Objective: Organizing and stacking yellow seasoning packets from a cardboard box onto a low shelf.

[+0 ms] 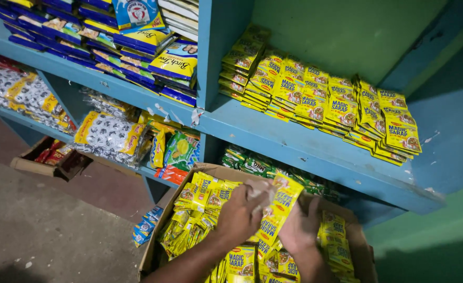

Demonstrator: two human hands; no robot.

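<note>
My left hand (240, 214) and my right hand (300, 229) are both inside an open cardboard box (153, 246) full of strips of small yellow sachets. Together they grip one strip of yellow sachets (276, 209), lifted upright above the loose ones in the box. On the blue shelf (315, 144) above, several rows of the same yellow sachets (326, 99) lie stacked and overlapping.
Blue and yellow packets (137, 47) fill the upper left shelf. Silver and yellow bags (108, 133) and green packets (181, 149) sit on the lower left shelf. Green sachets (252, 165) lie behind the box. A small carton (48, 157) and blue packets (147, 225) rest on the grey floor.
</note>
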